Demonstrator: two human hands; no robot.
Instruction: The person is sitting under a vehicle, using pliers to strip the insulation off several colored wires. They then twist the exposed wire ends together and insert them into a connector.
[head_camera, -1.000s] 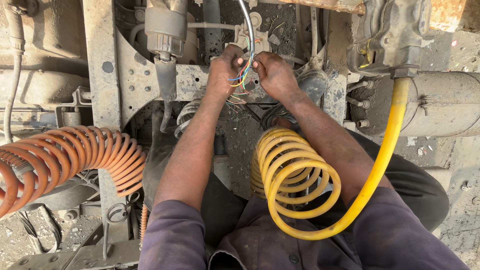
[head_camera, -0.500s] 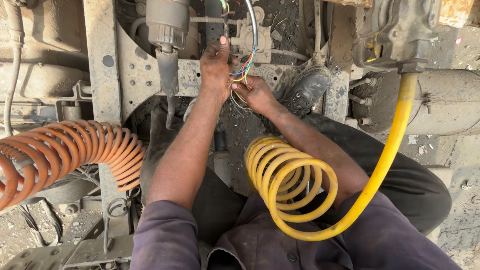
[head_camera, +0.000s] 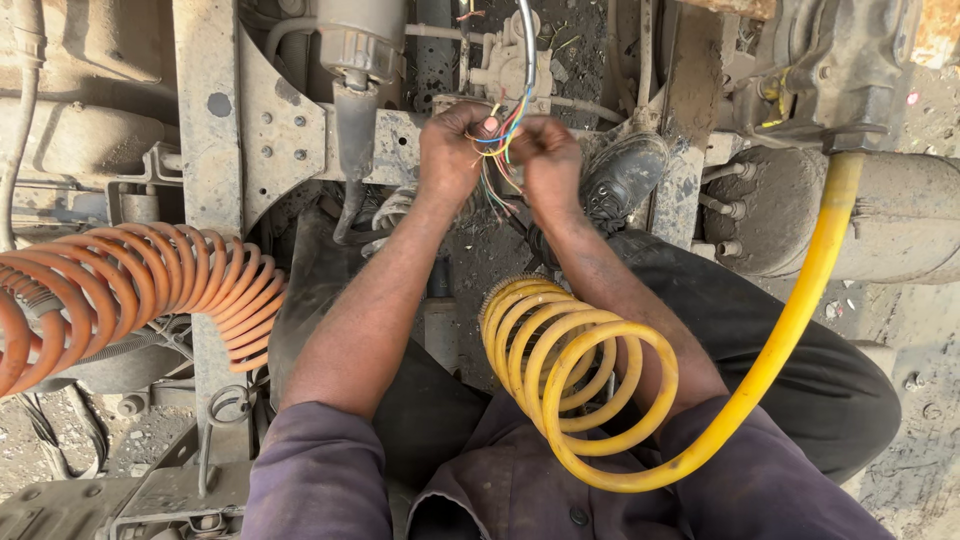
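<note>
1. Left hand (head_camera: 452, 155): raised before the grimy frame crossmember (head_camera: 400, 135), fingers clenched on the bundle of coloured wires (head_camera: 497, 140).
2. Right hand (head_camera: 548, 160): just beside the left hand, nearly knuckle to knuckle, fingers likewise pinched on the same wires.
3. Bundle of coloured wires: thin strands in blue, red, yellow and green, fanning out between the two hands; fed from a grey sheathed cable (head_camera: 527, 40) dropping from the top edge of the frame.
4. Yellow coiled hose (head_camera: 575, 380): loops lying over the right forearm and lap, straight run rising to a fitting on the metal housing (head_camera: 830, 70) at the upper right.
5. Orange coiled hose (head_camera: 130, 285): stretched sideways along the left side of the frame, well apart from both hands.
6. Grey cylinder (head_camera: 358, 40): hanging at the top of the frame, left of the hands.
7. Dark shoe (head_camera: 622, 180): resting against the frame, just right of the right hand.
8. Purple sleeves (head_camera: 320, 470): covering both upper arms at the lower edge.
</note>
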